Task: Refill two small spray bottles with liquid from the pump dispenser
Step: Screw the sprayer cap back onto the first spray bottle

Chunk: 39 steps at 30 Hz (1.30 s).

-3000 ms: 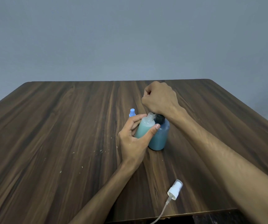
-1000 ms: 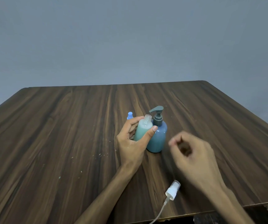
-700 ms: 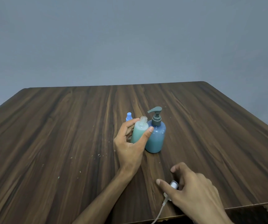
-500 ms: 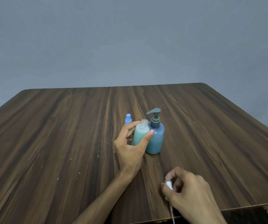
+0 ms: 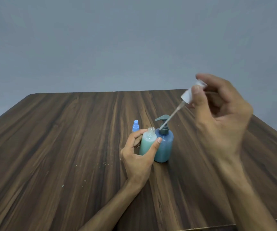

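On the table point(image 5: 67, 139), the left hand point(image 5: 137, 157) grips the open bottle point(image 5: 147, 142) beside the dispenser point(image 5: 163, 145). The right hand point(image 5: 221, 117) has lifted the sprayer point(image 5: 192, 93) from the near edge and pinches it — filling seems done, capping comes next.

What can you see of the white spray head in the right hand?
The white spray head is off its bottle, held in the air and tilted, pinched between the thumb and fingers of the right hand. It looks like plastic. A thin translucent dip tube slants down-left from it, its end in front of the pump dispenser's top. Motion-blurred.
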{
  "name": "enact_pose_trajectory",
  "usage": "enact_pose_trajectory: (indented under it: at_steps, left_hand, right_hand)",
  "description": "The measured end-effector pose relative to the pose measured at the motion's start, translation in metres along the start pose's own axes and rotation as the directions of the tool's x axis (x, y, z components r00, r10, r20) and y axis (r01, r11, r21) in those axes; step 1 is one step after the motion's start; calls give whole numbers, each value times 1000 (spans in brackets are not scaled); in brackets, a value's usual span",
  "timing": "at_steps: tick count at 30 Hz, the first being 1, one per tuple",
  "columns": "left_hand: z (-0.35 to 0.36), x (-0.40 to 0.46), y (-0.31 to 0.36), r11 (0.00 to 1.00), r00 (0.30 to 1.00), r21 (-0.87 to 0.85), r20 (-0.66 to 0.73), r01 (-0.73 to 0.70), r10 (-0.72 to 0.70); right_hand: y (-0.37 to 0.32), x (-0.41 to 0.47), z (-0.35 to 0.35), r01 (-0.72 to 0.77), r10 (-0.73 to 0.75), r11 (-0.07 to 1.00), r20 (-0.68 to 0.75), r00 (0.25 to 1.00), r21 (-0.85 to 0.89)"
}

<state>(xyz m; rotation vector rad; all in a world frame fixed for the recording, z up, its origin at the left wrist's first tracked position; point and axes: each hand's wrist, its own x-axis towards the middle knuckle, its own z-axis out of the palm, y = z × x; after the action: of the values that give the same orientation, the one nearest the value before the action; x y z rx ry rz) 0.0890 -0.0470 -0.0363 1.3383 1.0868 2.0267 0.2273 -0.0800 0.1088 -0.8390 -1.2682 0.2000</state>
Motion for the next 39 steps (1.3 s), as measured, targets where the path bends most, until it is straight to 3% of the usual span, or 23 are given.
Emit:
enact_pose_trajectory:
  at_steps: [4,7,16,22,25,39]
  left_hand:
    - [0,-1,0,1000,1000,-5,3,-8,9]
    - [-1,0,1,999,999,-8,-1,-36,36]
    - [-3,2,1,998,998,-6,22,-57,57]
    - [-2,2,6,996,998,-72,31,-47,49]
    - [-3,4,5,995,998,-87,17,-51,52]
    - [-3,6,6,996,999,-80,-15,-43,42]
  right_hand:
    - [19,14,24,250,-234,961,136,963,-116]
    - [35,11,32,327,-292,935,223,930,-139]
    - [55,-1,36,245,-187,963,376,908,-114]
    - [61,-9,36,166,-74,978,525,848,-129]
    - [62,-12,37,199,-52,961,579,814,-192]
    - [66,-3,33,100,30,983,671,741,-154]
